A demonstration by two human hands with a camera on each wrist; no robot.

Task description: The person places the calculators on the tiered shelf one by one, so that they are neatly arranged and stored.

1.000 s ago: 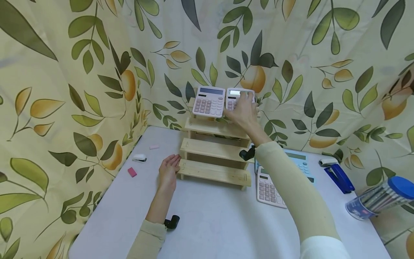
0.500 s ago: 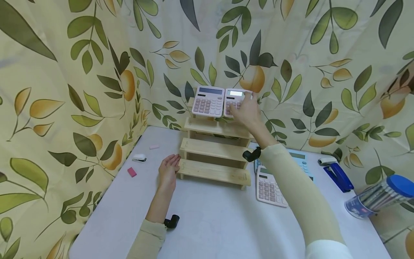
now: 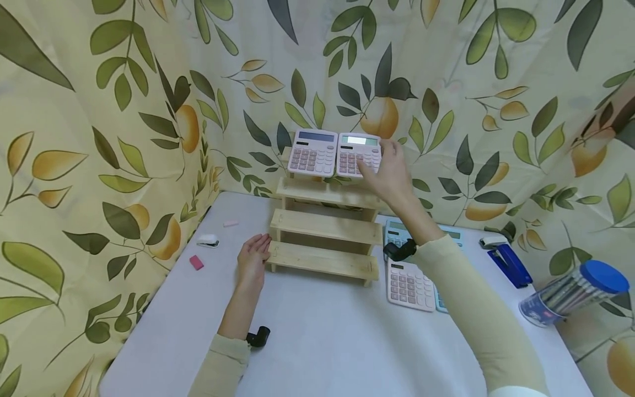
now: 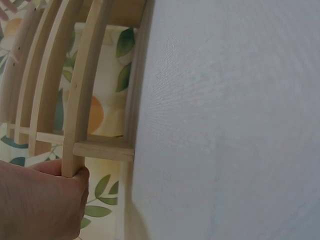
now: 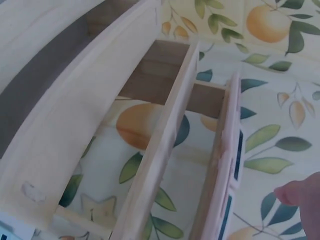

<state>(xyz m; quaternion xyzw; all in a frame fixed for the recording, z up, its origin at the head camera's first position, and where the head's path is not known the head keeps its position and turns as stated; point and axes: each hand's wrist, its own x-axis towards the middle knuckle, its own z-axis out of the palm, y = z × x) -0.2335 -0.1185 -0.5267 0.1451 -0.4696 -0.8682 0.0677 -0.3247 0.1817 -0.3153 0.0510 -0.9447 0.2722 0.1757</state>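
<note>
A stepped wooden shelf stands on the table, also filling much of the left wrist view. Two pale pink calculators lean side by side on its top step: the left calculator and the right calculator, whose display shines. My left hand grips the left end of the lowest step, thumb and fingers on either side of the board. Beside the right calculator, my right hand has loosely spread fingers. In the right wrist view its fingertip shows apart from the calculators' edges.
Right of the shelf lie another pink calculator and blue calculators, partly behind my forearm. Farther right are a blue stapler and a tub of pens. A white mini stapler and a pink eraser lie at left.
My right hand has let go of the right calculator and moved right, uncovering more of its keys and display. My left hand stays at the shelf. The head view has shifted slightly.
</note>
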